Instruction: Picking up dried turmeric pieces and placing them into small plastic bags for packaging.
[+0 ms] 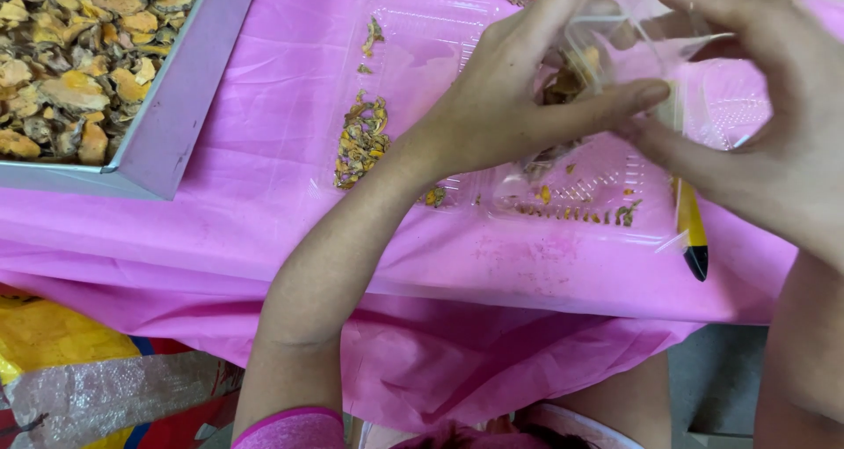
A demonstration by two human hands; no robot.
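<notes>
My left hand (519, 97) and my right hand (765, 124) are raised together over a pink-covered table (264, 211). Both grip a small clear plastic container (615, 53) that holds brownish-orange dried pieces (567, 80). My left thumb and my right fingers meet at its near edge. Below the hands lies an open clear plastic clamshell tray (580, 194) with a few crumbs in it. A second clear tray (413, 71) to the left holds a small heap of orange-brown dried bits (362, 141).
A large grey metal tray (189, 80) full of dried orange-yellow slices (70, 53) sits at the upper left. A yellow and black pen-like tool (692, 233) lies by the clamshell's right edge. Yellow and clear bags (79, 370) lie below the table at left.
</notes>
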